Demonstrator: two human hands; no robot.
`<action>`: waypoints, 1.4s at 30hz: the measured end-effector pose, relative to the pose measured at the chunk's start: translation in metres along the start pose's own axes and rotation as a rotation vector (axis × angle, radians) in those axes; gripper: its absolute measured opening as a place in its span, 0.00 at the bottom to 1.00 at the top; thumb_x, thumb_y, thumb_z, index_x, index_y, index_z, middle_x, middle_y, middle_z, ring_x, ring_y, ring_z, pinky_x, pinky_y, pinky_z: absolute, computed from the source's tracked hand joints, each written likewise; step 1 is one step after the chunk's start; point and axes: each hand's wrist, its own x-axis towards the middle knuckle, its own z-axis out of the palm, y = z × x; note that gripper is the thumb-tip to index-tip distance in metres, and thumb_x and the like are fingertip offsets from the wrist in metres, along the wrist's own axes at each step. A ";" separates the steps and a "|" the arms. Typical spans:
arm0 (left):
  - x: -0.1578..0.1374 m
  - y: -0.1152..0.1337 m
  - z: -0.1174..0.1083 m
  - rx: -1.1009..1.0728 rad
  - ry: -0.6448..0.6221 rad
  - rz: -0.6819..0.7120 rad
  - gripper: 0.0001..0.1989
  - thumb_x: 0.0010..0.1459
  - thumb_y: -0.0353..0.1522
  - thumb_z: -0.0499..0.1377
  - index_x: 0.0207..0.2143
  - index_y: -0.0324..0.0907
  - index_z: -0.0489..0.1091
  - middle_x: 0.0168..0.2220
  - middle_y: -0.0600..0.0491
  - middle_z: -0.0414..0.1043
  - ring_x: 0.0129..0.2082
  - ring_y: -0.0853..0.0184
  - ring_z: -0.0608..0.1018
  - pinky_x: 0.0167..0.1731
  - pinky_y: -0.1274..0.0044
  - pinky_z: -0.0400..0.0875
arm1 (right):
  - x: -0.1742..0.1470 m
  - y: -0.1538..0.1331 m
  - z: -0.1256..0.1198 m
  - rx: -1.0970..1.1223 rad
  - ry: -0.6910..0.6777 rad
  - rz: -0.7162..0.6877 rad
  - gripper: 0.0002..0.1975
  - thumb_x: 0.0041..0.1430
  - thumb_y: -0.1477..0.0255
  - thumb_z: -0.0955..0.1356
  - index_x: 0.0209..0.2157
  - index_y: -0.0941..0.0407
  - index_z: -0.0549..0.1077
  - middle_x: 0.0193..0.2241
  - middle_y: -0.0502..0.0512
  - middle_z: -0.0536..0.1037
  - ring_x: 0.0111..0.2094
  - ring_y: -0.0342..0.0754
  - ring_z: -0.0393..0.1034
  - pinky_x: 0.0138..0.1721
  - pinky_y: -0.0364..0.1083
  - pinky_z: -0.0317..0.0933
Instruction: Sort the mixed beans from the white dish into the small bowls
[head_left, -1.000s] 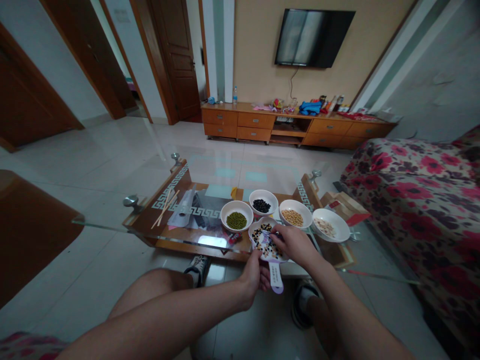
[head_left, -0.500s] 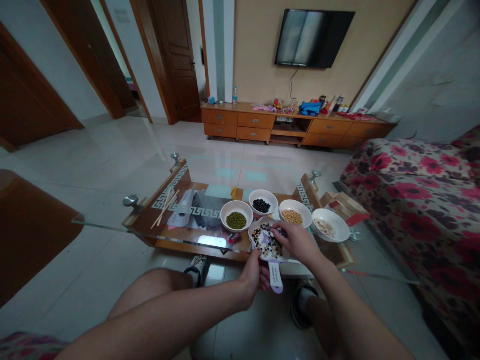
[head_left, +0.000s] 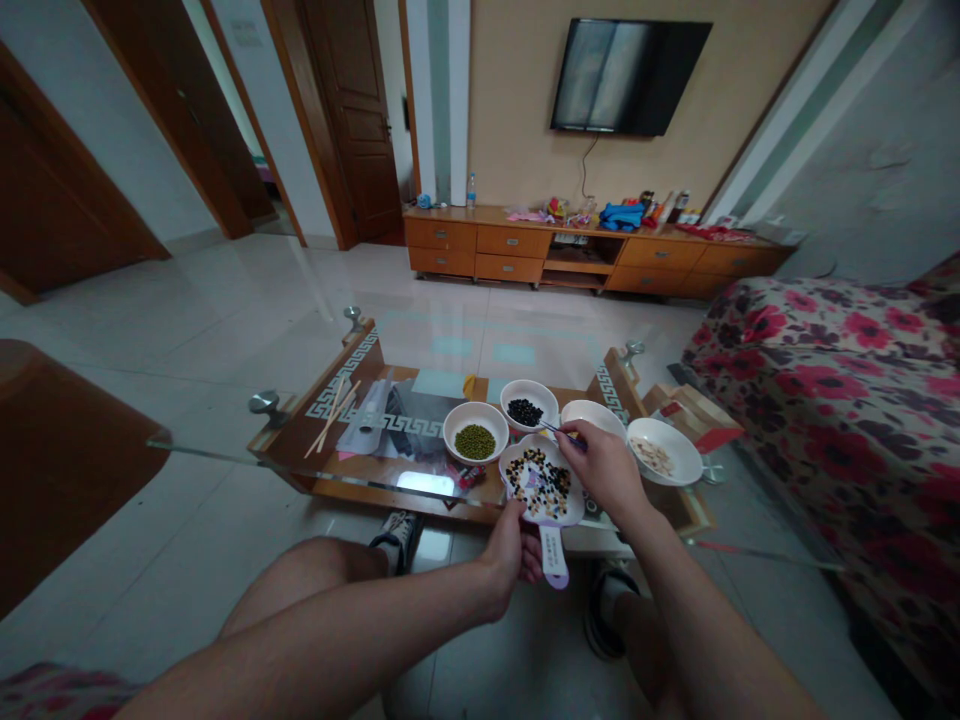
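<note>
Now, head view, left hand [head_left: 511, 545]: thumb on top, fingers curled under the white handled dish [head_left: 553, 540], at the glass table [head_left: 426, 484]'s edge.
Mixed beans [head_left: 556, 483]: many lie in it.
Right hand [head_left: 606, 472]: fingers pinch a thin metal tool [head_left: 562, 435], maybe tweezers.
Tool tip [head_left: 545, 425]: it has gone from the dish to the black-bean bowl [head_left: 548, 396]'s rim, so work is there; can't tell if it holds one.

Home living room with wall-mounted television [head_left: 630, 78]
</note>
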 end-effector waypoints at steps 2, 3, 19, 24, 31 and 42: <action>0.000 0.001 0.000 0.009 0.001 -0.005 0.30 0.63 0.49 0.37 0.20 0.41 0.62 0.15 0.54 0.62 0.14 0.72 0.63 0.20 0.78 0.50 | -0.003 0.001 -0.004 -0.013 -0.083 0.008 0.15 0.62 0.61 0.62 0.38 0.54 0.76 0.33 0.56 0.81 0.33 0.49 0.74 0.34 0.44 0.60; 0.000 0.001 0.001 0.011 0.001 -0.010 0.30 0.63 0.49 0.37 0.20 0.41 0.62 0.15 0.54 0.62 0.14 0.72 0.63 0.20 0.78 0.50 | -0.005 0.002 -0.005 -0.026 -0.128 0.014 0.14 0.61 0.61 0.63 0.38 0.53 0.76 0.33 0.56 0.81 0.33 0.49 0.74 0.33 0.43 0.59; 0.003 -0.002 -0.001 0.009 0.015 0.003 0.30 0.63 0.47 0.37 0.22 0.38 0.66 0.16 0.55 0.63 0.13 0.73 0.62 0.20 0.78 0.51 | -0.014 0.001 0.001 -0.069 -0.407 -0.072 0.12 0.60 0.64 0.64 0.36 0.54 0.76 0.31 0.55 0.79 0.31 0.46 0.72 0.30 0.42 0.53; 0.000 -0.002 0.000 0.013 0.013 0.013 0.30 0.62 0.49 0.38 0.23 0.38 0.66 0.16 0.55 0.63 0.14 0.73 0.62 0.21 0.79 0.52 | -0.014 -0.001 0.003 -0.045 -0.421 -0.086 0.11 0.61 0.64 0.64 0.37 0.53 0.76 0.31 0.54 0.79 0.31 0.46 0.72 0.30 0.41 0.55; 0.003 -0.003 -0.001 0.019 0.008 0.008 0.32 0.58 0.55 0.41 0.23 0.39 0.66 0.16 0.55 0.64 0.15 0.72 0.63 0.21 0.78 0.52 | -0.014 -0.001 0.004 -0.069 -0.422 -0.092 0.12 0.61 0.63 0.64 0.37 0.53 0.76 0.31 0.54 0.79 0.31 0.46 0.71 0.30 0.42 0.54; 0.001 -0.001 0.001 -0.002 0.018 -0.001 0.30 0.59 0.54 0.41 0.23 0.40 0.65 0.16 0.56 0.63 0.14 0.73 0.63 0.21 0.78 0.51 | -0.014 0.002 0.005 -0.028 -0.426 -0.097 0.12 0.62 0.64 0.63 0.36 0.54 0.75 0.32 0.55 0.79 0.32 0.47 0.72 0.31 0.42 0.55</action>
